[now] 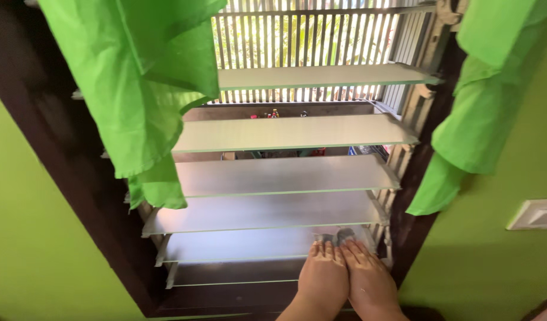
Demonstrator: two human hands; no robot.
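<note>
My left hand and my right hand lie side by side at the bottom of the view, backs up and fingers stretched out. Their fingertips reach under the right end of a frosted glass slat of a louvre window and show as blurred grey shapes through the glass. Neither hand holds anything that I can see. Above this slat, several more frosted slats stand tilted open in a dark wooden frame.
Green curtains hang bunched at the left and at the right of the window. Behind the slats are vertical metal bars with plants outside. The walls are light green, and a white switch plate sits at the right.
</note>
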